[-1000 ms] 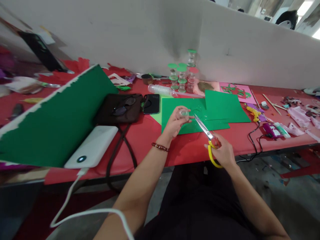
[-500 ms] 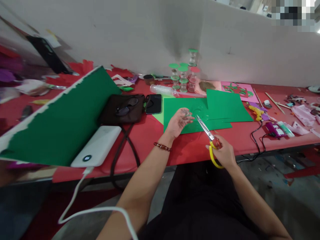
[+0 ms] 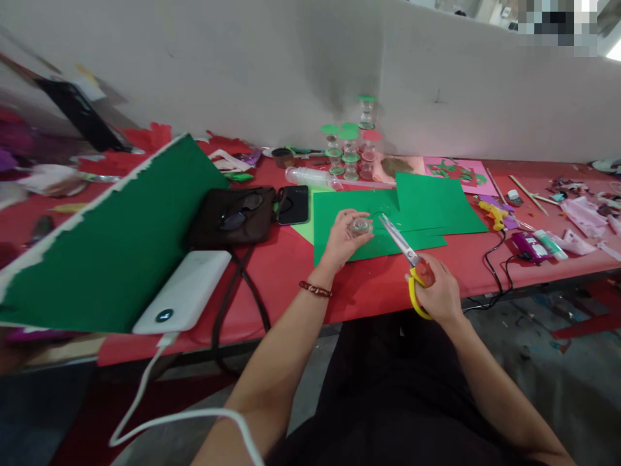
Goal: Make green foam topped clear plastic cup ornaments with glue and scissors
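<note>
A small clear plastic piece (image 3: 359,226) sits in the fingers of my left hand (image 3: 342,242), above the left part of the green sheets (image 3: 339,200). My right hand (image 3: 440,291) grips yellow-handled scissors (image 3: 400,243), whose blades point up and left toward the plastic piece without touching it. The blades look nearly closed. Thin clear scraps lie on the green sheet near the blade tips. Behind the sheets stand several clear hourglass-shaped pieces (image 3: 350,155) with green or red tops.
On the left are a torn-edged green board (image 3: 111,239), a white power bank (image 3: 184,291) with cable, a dark pouch (image 3: 262,226) with sunglasses and a phone (image 3: 294,204). A yellow glue gun (image 3: 493,213) and purple box (image 3: 531,248) lie right.
My left fingers have turned, so the clear piece shows more openly. The scissors and my right hand have shifted slightly right in the picture, away from the left hand.
</note>
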A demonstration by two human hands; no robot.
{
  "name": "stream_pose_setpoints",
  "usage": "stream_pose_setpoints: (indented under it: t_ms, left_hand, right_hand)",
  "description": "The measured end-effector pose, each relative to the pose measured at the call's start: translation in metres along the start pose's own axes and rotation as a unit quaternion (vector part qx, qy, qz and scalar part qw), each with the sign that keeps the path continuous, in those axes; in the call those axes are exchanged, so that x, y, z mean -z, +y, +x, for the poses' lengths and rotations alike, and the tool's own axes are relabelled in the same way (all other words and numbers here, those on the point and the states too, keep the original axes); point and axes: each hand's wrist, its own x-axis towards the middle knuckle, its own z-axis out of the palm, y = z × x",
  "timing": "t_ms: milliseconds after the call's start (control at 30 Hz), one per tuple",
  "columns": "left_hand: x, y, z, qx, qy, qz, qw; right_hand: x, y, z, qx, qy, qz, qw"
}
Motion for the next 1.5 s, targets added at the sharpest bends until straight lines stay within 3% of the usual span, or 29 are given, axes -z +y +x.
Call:
stream_pose_setpoints:
  t_ms: [67, 200, 433, 600, 967, 1500]
  left_hand:
    - [0.002, -0.006, 0.001, -0.044, 0.015, 0.066, 0.997]
    - [0.002, -0.013, 0.001, -0.093, 0.016, 0.086, 0.992]
    - [0.001, -0.006, -0.001, -0.136, 0.048, 0.202, 0.969]
    - [0.001, -0.001, -0.002, -0.125, 0.071, 0.285, 0.948]
    - [-0.003, 0.003, -0.004, -0.099, 0.105, 0.209, 0.967]
    - [-0.005, 0.007, -0.006, -0.116, 0.142, 0.199, 0.963]
  right_hand:
    - [0.003, -0.002, -0.002, 0.02, 0.004, -0.073, 0.997]
    - [0.005, -0.003, -0.004, 0.04, 0.0, -0.149, 0.988]
    - [0.002, -0.007, -0.004, 0.051, -0.006, -0.178, 0.983]
    - [0.0, -0.012, -0.003, 0.058, -0.015, -0.189, 0.98]
    - [0.007, -0.018, -0.003, 0.063, -0.021, -0.186, 0.98]
    - [0.01, -0.025, -0.002, 0.045, -0.056, -0.182, 0.981]
